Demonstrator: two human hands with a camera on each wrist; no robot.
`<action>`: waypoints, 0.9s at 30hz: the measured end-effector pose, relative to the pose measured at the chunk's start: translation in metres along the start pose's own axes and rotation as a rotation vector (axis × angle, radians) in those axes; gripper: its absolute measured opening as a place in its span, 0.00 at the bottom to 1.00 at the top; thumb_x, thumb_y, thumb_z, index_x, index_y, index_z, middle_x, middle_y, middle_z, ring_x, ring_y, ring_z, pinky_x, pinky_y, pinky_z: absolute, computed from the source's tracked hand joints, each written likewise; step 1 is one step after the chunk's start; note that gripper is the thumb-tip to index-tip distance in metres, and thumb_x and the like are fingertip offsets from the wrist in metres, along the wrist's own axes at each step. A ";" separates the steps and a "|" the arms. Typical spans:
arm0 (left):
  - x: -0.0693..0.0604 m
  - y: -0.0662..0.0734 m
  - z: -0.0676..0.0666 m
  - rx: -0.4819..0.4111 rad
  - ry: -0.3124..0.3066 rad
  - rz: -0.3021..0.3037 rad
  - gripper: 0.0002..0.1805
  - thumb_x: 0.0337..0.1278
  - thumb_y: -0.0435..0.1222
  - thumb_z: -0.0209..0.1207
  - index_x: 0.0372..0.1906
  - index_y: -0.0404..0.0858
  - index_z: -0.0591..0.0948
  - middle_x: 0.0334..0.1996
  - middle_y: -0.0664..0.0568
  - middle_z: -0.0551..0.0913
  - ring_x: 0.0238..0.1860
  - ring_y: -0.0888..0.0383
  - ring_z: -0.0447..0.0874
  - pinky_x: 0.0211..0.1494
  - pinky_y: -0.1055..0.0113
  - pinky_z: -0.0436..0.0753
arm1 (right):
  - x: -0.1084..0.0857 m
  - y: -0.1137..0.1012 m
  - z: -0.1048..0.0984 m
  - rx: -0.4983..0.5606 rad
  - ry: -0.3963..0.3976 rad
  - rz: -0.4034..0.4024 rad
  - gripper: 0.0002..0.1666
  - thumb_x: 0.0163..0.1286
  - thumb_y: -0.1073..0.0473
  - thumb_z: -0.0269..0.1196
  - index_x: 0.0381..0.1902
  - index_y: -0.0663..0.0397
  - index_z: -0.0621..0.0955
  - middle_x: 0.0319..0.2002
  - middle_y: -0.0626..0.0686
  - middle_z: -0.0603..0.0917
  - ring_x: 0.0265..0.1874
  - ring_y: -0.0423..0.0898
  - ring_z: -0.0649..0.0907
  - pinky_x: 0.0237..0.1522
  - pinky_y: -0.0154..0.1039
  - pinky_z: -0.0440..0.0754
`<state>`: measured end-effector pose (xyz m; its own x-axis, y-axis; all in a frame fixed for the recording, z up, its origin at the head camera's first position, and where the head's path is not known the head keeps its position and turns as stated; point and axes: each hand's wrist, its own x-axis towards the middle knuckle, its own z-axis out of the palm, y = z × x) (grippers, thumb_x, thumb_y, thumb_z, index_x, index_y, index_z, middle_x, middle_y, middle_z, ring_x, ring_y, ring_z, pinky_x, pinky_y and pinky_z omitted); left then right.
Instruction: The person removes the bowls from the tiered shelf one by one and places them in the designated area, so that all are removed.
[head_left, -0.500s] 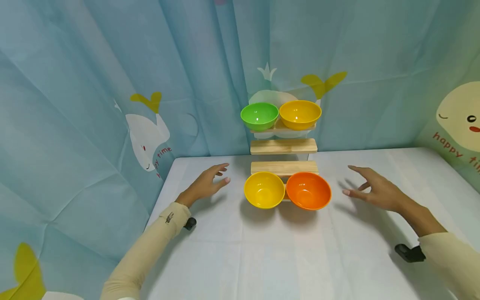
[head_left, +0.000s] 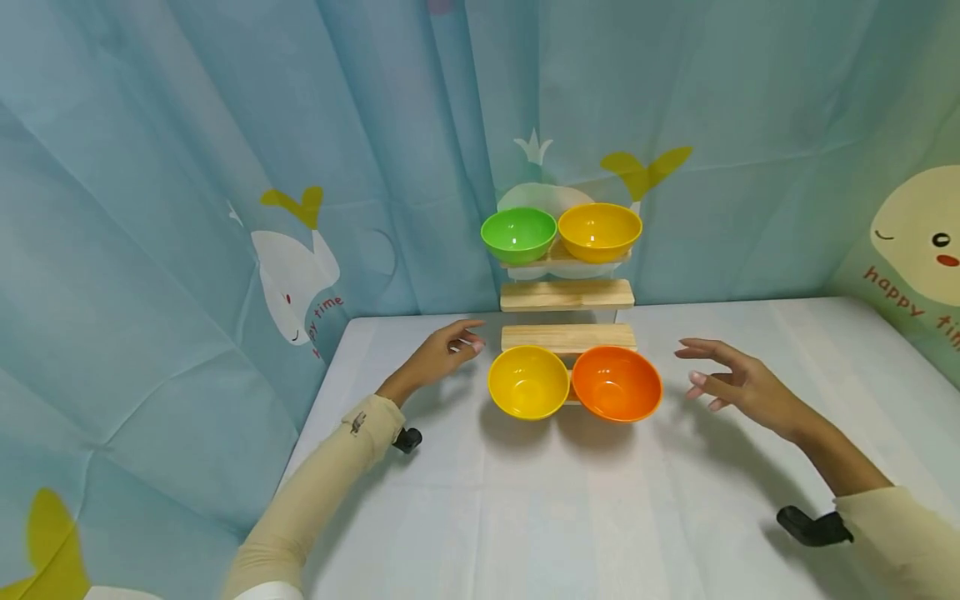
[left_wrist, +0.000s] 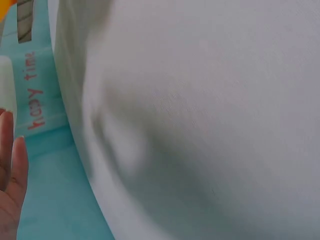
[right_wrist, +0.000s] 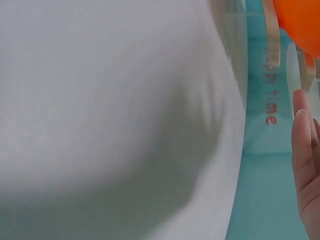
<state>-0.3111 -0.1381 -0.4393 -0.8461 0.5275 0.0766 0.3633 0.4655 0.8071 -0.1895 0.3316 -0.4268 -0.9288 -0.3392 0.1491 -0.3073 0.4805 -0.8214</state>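
My left hand [head_left: 438,357] hovers over the table, left of a yellow bowl [head_left: 528,382], its fingers loosely bent and holding nothing. On the other side, my right hand [head_left: 742,385] hangs in the air to the right of an orange bowl [head_left: 617,384], fingers relaxed and apart from it. These two bowls sit side by side on the lowest step of a wooden tiered rack [head_left: 567,337]. A green bowl [head_left: 518,235] and a yellow-orange bowl [head_left: 600,232] stand on its top step. Part of the orange bowl [right_wrist: 302,25] also shows in the right wrist view.
Between the upper and lower bowls, the two middle steps [head_left: 567,294] of the rack are bare wood. A white cloth [head_left: 555,517] covers the table. Behind it hangs a blue curtain [head_left: 420,150] with printed whales. A black wrist mount [head_left: 813,527] sits under the right forearm.
My left hand has moved right, closer to the yellow bowl. The right hand has shifted slightly left toward the orange bowl, with its fingers turned a little. The bowls stay in place.
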 end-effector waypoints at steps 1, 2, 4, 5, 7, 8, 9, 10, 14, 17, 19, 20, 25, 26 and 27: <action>0.002 0.001 0.002 -0.009 -0.004 0.002 0.27 0.73 0.47 0.57 0.72 0.46 0.71 0.58 0.46 0.83 0.53 0.52 0.82 0.58 0.55 0.81 | 0.000 -0.001 0.002 0.023 -0.009 -0.018 0.30 0.78 0.63 0.54 0.76 0.47 0.64 0.60 0.26 0.74 0.39 0.43 0.88 0.33 0.39 0.85; 0.003 0.002 0.003 -0.016 -0.010 0.006 0.28 0.73 0.46 0.57 0.73 0.45 0.71 0.57 0.46 0.83 0.53 0.51 0.82 0.58 0.55 0.81 | -0.001 -0.001 0.004 0.047 -0.021 -0.034 0.31 0.78 0.64 0.53 0.76 0.47 0.64 0.61 0.27 0.75 0.39 0.44 0.88 0.33 0.39 0.85; 0.006 0.004 0.006 -0.027 -0.018 0.008 0.28 0.73 0.45 0.57 0.73 0.43 0.70 0.57 0.45 0.83 0.53 0.50 0.82 0.58 0.55 0.81 | -0.001 -0.001 0.007 0.090 -0.047 -0.062 0.31 0.78 0.66 0.51 0.76 0.47 0.63 0.63 0.30 0.75 0.39 0.45 0.88 0.34 0.39 0.85; 0.007 0.006 0.008 -0.036 -0.024 0.007 0.28 0.73 0.45 0.58 0.73 0.42 0.70 0.57 0.45 0.83 0.53 0.48 0.83 0.58 0.55 0.81 | -0.002 -0.001 0.009 0.110 -0.058 -0.074 0.32 0.78 0.67 0.50 0.77 0.47 0.62 0.64 0.32 0.75 0.40 0.46 0.88 0.34 0.39 0.85; 0.010 0.007 0.010 -0.055 -0.040 0.011 0.29 0.73 0.45 0.58 0.73 0.40 0.70 0.57 0.43 0.83 0.53 0.45 0.84 0.58 0.55 0.82 | -0.002 0.000 0.013 0.143 -0.077 -0.088 0.33 0.78 0.69 0.49 0.77 0.48 0.61 0.65 0.34 0.74 0.41 0.46 0.88 0.35 0.40 0.85; 0.012 0.008 0.011 -0.061 -0.045 0.010 0.29 0.73 0.45 0.58 0.73 0.41 0.70 0.57 0.44 0.83 0.53 0.45 0.84 0.58 0.55 0.82 | -0.002 0.000 0.015 0.159 -0.083 -0.092 0.33 0.78 0.69 0.50 0.77 0.48 0.61 0.65 0.35 0.74 0.41 0.47 0.88 0.35 0.40 0.85; 0.013 0.009 0.012 -0.072 -0.050 0.006 0.29 0.73 0.45 0.57 0.73 0.41 0.70 0.57 0.43 0.83 0.53 0.45 0.84 0.58 0.54 0.82 | -0.002 -0.001 0.017 0.177 -0.088 -0.097 0.34 0.77 0.70 0.50 0.77 0.49 0.61 0.65 0.36 0.74 0.41 0.47 0.88 0.35 0.40 0.86; 0.015 0.010 0.013 -0.079 -0.054 0.003 0.28 0.73 0.44 0.57 0.73 0.42 0.70 0.57 0.44 0.82 0.53 0.45 0.84 0.58 0.54 0.83 | -0.002 -0.001 0.018 0.196 -0.092 -0.103 0.35 0.76 0.71 0.50 0.78 0.49 0.60 0.66 0.37 0.74 0.40 0.48 0.88 0.35 0.40 0.85; 0.019 0.013 0.017 -0.108 -0.060 -0.004 0.27 0.74 0.42 0.57 0.73 0.43 0.70 0.57 0.42 0.82 0.52 0.45 0.84 0.59 0.51 0.82 | -0.001 -0.002 0.025 0.268 -0.108 -0.129 0.39 0.73 0.75 0.53 0.78 0.51 0.59 0.66 0.40 0.72 0.39 0.49 0.88 0.35 0.39 0.85; 0.020 0.014 0.019 -0.132 -0.061 -0.007 0.27 0.74 0.40 0.56 0.73 0.41 0.69 0.56 0.40 0.81 0.51 0.45 0.84 0.60 0.49 0.82 | -0.001 -0.002 0.030 0.290 -0.110 -0.132 0.44 0.69 0.77 0.57 0.78 0.51 0.58 0.66 0.39 0.72 0.38 0.48 0.88 0.34 0.38 0.85; 0.021 0.015 0.019 -0.142 -0.061 -0.010 0.27 0.74 0.39 0.56 0.73 0.40 0.69 0.56 0.40 0.81 0.51 0.46 0.85 0.60 0.49 0.82 | 0.000 -0.003 0.033 0.291 -0.106 -0.125 0.46 0.67 0.78 0.59 0.79 0.51 0.57 0.66 0.37 0.71 0.38 0.50 0.88 0.34 0.38 0.85; 0.021 0.015 0.020 -0.143 -0.059 -0.012 0.27 0.74 0.39 0.56 0.73 0.40 0.70 0.56 0.40 0.81 0.51 0.46 0.85 0.60 0.49 0.82 | 0.000 -0.003 0.035 0.287 -0.103 -0.117 0.47 0.66 0.78 0.60 0.79 0.51 0.57 0.66 0.36 0.71 0.38 0.51 0.88 0.35 0.38 0.85; 0.022 0.016 0.020 -0.154 -0.060 -0.020 0.26 0.73 0.40 0.57 0.72 0.40 0.71 0.56 0.41 0.81 0.50 0.48 0.85 0.60 0.49 0.82 | 0.000 -0.002 0.040 0.272 -0.094 -0.100 0.53 0.63 0.78 0.63 0.80 0.49 0.53 0.66 0.35 0.66 0.37 0.57 0.88 0.40 0.38 0.87; 0.022 0.016 0.020 -0.155 -0.060 -0.020 0.26 0.73 0.40 0.57 0.72 0.40 0.71 0.56 0.41 0.81 0.49 0.48 0.85 0.60 0.48 0.82 | 0.000 -0.002 0.041 0.270 -0.093 -0.099 0.54 0.63 0.78 0.64 0.80 0.49 0.53 0.66 0.35 0.65 0.37 0.57 0.88 0.40 0.38 0.87; 0.023 0.015 0.020 -0.158 -0.060 -0.018 0.26 0.73 0.39 0.57 0.72 0.39 0.71 0.56 0.41 0.81 0.49 0.48 0.84 0.60 0.48 0.82 | 0.000 -0.002 0.042 0.269 -0.091 -0.098 0.55 0.62 0.78 0.64 0.80 0.49 0.52 0.66 0.34 0.65 0.37 0.57 0.88 0.40 0.39 0.87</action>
<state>-0.3168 -0.1046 -0.4369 -0.8253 0.5640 0.0299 0.2785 0.3603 0.8903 -0.1800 0.2961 -0.4481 -0.8715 -0.4502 0.1945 -0.3170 0.2145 -0.9239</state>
